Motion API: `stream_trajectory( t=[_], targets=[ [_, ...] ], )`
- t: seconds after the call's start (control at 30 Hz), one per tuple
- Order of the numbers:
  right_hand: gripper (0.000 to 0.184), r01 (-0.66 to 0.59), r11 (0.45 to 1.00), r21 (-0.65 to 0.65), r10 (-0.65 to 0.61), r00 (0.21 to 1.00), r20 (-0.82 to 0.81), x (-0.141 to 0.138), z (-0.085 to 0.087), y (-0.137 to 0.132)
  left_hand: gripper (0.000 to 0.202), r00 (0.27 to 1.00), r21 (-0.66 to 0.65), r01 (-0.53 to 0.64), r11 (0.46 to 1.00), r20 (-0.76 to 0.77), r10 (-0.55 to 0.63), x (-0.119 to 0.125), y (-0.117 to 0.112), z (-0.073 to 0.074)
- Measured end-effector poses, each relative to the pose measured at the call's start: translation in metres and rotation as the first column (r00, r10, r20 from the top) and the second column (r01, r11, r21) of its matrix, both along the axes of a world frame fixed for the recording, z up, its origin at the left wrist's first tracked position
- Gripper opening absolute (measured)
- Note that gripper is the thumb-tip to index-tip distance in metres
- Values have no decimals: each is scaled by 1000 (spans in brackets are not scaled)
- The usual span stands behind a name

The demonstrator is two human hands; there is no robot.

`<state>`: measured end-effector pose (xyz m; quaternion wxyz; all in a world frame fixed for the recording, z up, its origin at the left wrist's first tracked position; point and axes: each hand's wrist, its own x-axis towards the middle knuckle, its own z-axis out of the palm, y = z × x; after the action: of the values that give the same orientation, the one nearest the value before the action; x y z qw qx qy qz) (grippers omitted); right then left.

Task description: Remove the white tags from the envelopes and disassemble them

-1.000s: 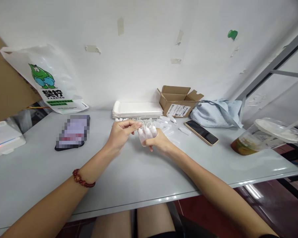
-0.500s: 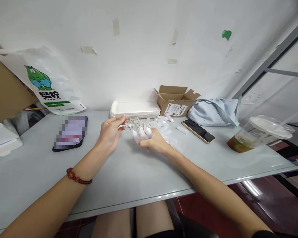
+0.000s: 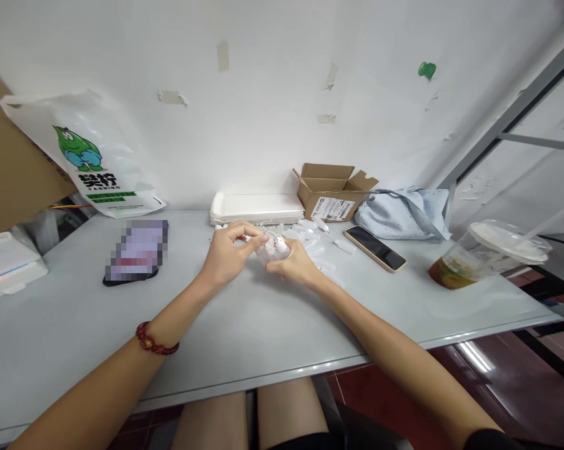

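Observation:
My right hand is wrapped around a bunch of small translucent plastic bottles with white tops. Thin whitish strings lie tangled around those tops. My left hand is closed in a pinch, its thumb and forefinger at the upper left of the bunch. What sits between those fingertips is too small to make out. Behind and right of my right hand, more clear plastic bottles or caps are scattered on the grey table.
A stack of white trays and an open cardboard box stand by the wall. Right are a phone, a pale blue cloth bag and a drink cup. Another phone and a white bag are left.
My left hand has moved right, from beside the strings to the bottle tops. My right hand still grips the bunch in nearly the same place.

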<state>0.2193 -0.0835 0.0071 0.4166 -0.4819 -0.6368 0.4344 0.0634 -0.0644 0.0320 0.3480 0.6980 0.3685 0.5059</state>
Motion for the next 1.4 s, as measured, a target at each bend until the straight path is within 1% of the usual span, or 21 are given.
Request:
stream_trajectory(
  t=[0.07, 0.13, 0.2, 0.23, 0.3, 0.37, 0.47, 0.53, 0.6, 0.7, 0.77, 0.87, 1.03, 1.1, 1.13, 1.2, 1.27, 1.33, 1.4],
  targets=[
    [21, 8, 1000, 19, -9, 1000, 20, 0, 0, 1, 20, 997, -87, 8, 996, 76, -1, 0, 1, 1],
    [21, 42, 998, 48, -45, 998, 52, 0, 1, 2, 23, 988, -178, 21, 984, 155, 7, 0, 3, 1],
    [21, 90, 992, 90, -99, 989, 109, 1, 1, 1, 24, 969, -236, 1, 972, 240, 58, -3, 5, 0],
    [21, 108, 988, 109, -122, 983, 137, 1, 2, 1, 25, 960, -242, -26, 970, 263, 91, -4, 7, 0],
    [21, 124, 982, 143, -149, 972, 182, 1, 2, 0, 26, 957, -215, -87, 973, 252, 142, -8, 10, 0],
    [22, 111, 978, 176, -149, 965, 218, 1, 1, -1, 28, 976, -184, -103, 977, 173, 135, -10, 11, 0],
    [22, 93, 970, 224, -154, 950, 273, 1, 0, -2, 28, 1000, -130, -23, 991, 6, 24, -9, 9, 1],
    [21, 97, 964, 246, -169, 941, 294, 1, -2, -3, 24, 991, -63, 26, 998, -133, -35, -8, 8, 2],
    [19, 97, 959, 266, -183, 930, 319, 1, -3, -2, 22, 970, 19, 21, 1000, -242, -16, -8, 6, 2],
    [17, 79, 953, 292, -188, 911, 368, 1, -3, -1, 20, 946, 117, -37, 992, -316, 72, -8, 5, 3],
    [17, 70, 946, 317, -198, 898, 393, 2, -3, 0, 20, 936, 125, -59, 990, -337, 98, -8, 5, 4],
    [16, 54, 927, 370, -219, 880, 421, 3, -2, 2, 22, 939, 94, -81, 992, -326, 108, -8, 4, 6],
    [18, 32, 909, 416, -259, 825, 503, 8, -2, 4, 25, 962, 79, -186, 979, -187, 198, -13, 7, 9],
    [19, 32, 902, 432, -282, 799, 530, 10, -2, 4, 24, 964, 93, -204, 975, -158, 216, -13, 6, 9],
    [20, 26, 898, 440, -288, 789, 542, 10, -3, 3, 23, 965, 110, -182, 977, -168, 199, -12, 5, 9],
    [21, 11, 890, 456, -302, 764, 570, 10, -4, 2, 18, 967, 165, -101, 981, -215, 136, -8, 2, 7],
    [21, -3, 885, 466, -316, 731, 605, 10, -5, 1, 13, 959, 225, -21, 974, -270, 83, -3, -2, 4],
    [19, -17, 882, 471, -326, 699, 636, 9, -5, 1, 12, 953, 253, 1, 967, -295, 77, 1, -5, 2],
    [18, -30, 882, 471, -328, 678, 658, 8, -4, 1, 14, 954, 213, -5, 977, -290, 69, 2, -6, 2]
  ],
)
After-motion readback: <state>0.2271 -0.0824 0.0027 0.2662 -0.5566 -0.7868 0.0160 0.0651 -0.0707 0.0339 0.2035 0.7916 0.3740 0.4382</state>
